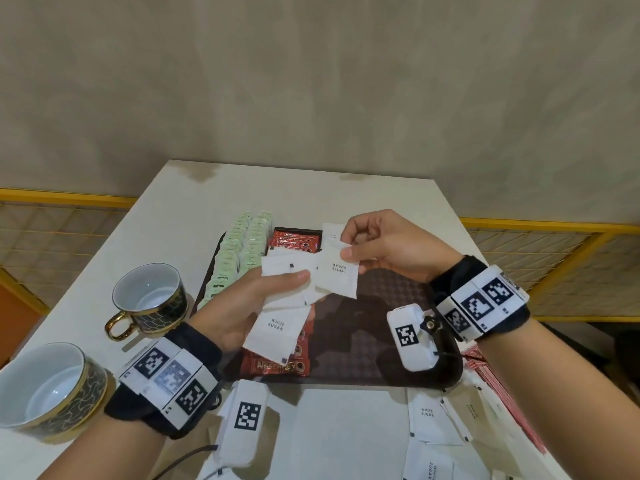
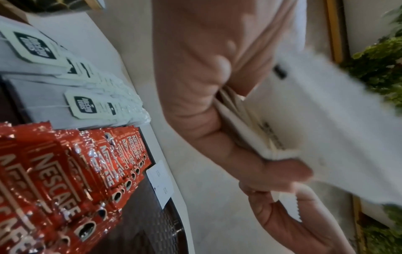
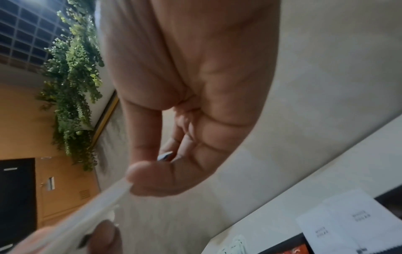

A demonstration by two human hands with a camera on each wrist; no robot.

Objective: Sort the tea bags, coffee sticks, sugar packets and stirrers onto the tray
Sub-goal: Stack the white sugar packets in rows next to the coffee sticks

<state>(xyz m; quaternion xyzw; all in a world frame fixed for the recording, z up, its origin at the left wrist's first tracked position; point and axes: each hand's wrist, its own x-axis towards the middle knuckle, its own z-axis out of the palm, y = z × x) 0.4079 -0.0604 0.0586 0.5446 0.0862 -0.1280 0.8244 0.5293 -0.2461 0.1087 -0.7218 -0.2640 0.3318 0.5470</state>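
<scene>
Left hand: fingers and thumb curled round a fanned stack of sugar packets, above the tray. Right hand: pinches one sugar packet, touching the stack. On the tray: tea bags at its left edge, coffee sticks beside them. Loose sugar packets on the table, near the tray's front rim.

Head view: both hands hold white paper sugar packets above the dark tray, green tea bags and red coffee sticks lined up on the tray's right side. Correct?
Not quite. The head view shows the green tea bags and red coffee sticks on the dark tray's left side, not right. Left hand and right hand do hold white paper sugar packets above it.
</scene>
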